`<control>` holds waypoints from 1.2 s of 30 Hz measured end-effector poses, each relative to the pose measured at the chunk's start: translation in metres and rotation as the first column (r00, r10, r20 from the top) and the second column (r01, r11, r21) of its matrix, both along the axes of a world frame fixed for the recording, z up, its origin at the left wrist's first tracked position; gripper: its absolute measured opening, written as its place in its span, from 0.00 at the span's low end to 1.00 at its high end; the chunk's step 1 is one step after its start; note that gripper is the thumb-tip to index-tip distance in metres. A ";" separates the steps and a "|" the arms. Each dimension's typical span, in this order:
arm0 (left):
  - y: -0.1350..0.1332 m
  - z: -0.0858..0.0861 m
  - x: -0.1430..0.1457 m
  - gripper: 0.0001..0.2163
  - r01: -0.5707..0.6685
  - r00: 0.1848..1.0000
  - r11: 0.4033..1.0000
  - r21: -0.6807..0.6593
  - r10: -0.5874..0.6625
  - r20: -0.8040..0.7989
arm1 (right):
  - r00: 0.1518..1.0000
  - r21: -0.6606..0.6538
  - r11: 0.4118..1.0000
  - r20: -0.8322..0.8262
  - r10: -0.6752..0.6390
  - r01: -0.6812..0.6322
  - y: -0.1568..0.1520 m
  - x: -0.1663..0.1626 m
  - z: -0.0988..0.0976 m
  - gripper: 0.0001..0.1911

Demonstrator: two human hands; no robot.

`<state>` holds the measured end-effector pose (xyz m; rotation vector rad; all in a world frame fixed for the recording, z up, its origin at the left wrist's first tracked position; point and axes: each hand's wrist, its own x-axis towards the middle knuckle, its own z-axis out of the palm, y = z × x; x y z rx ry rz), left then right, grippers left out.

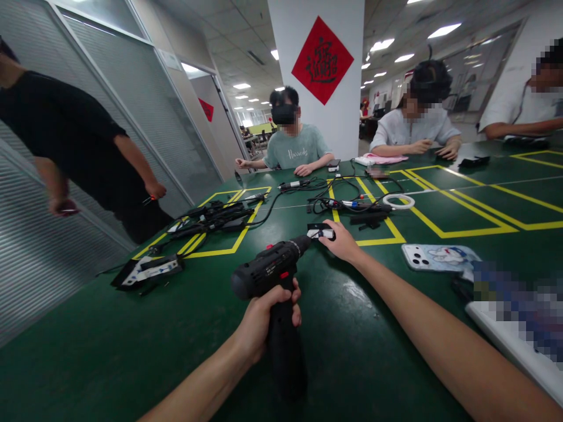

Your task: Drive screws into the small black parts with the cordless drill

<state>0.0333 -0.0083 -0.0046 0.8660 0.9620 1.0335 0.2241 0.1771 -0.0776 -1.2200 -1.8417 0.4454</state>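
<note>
My left hand [266, 319] is wrapped round the grip of a black cordless drill [272, 275], held level above the green table [176, 340], its chuck pointing away from me. Just past the chuck, my right hand [341, 241] reaches out and pinches a small black and white part [320, 231] that rests on the table. The drill's tip meets that part.
A phone in a white patterned case [435, 258] lies to the right, with a white board [514, 346] near the right edge. Black cables and tools [211, 217] and a white ring [398, 201] lie further off. A person stands at left; three people sit across.
</note>
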 end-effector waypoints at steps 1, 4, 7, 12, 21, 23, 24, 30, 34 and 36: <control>0.000 0.000 0.000 0.09 0.000 1.000 1.000 -0.001 0.000 0.001 | 1.000 -0.002 1.000 -0.001 -0.002 0.002 0.000 0.000 0.000 0.24; 0.000 0.000 0.000 0.08 0.009 1.000 1.000 0.010 -0.009 0.001 | 1.000 -0.007 1.000 -0.004 -0.007 0.007 0.000 0.000 0.000 0.25; -0.001 0.001 -0.001 0.08 0.023 1.000 1.000 0.015 -0.023 -0.001 | 1.000 -0.005 1.000 -0.003 -0.004 0.004 -0.001 0.000 0.000 0.24; 0.000 0.001 0.000 0.09 0.020 1.000 1.000 0.008 -0.020 -0.011 | 1.000 0.002 1.000 -0.005 -0.003 0.003 0.000 0.000 0.000 0.25; 0.000 0.002 0.000 0.12 0.013 1.000 1.000 0.017 -0.012 -0.020 | 1.000 -0.028 1.000 -0.021 -0.010 0.010 -0.001 -0.001 0.002 0.20; 0.000 0.002 -0.001 0.12 0.021 0.999 0.999 0.028 -0.020 -0.028 | 1.000 -0.029 1.000 -0.026 -0.011 0.011 -0.001 -0.001 0.002 0.20; 0.000 0.002 -0.002 0.11 0.026 0.999 0.999 0.033 -0.025 -0.033 | 1.000 -0.029 1.000 -0.028 -0.012 0.011 -0.001 -0.001 0.002 0.20; 0.001 0.002 -0.003 0.10 0.059 0.997 0.997 0.058 -0.056 -0.046 | 0.999 -0.022 1.000 -0.028 -0.020 0.019 0.000 -0.002 0.002 0.20; 0.000 0.003 -0.003 0.10 0.056 0.997 0.997 0.062 -0.053 -0.059 | 1.000 -0.015 1.000 -0.023 -0.021 0.021 0.000 -0.002 0.001 0.20; 0.000 0.003 -0.004 0.11 0.051 0.997 0.997 0.066 -0.046 -0.067 | 0.999 -0.017 1.000 -0.023 -0.024 0.023 0.000 -0.002 0.001 0.20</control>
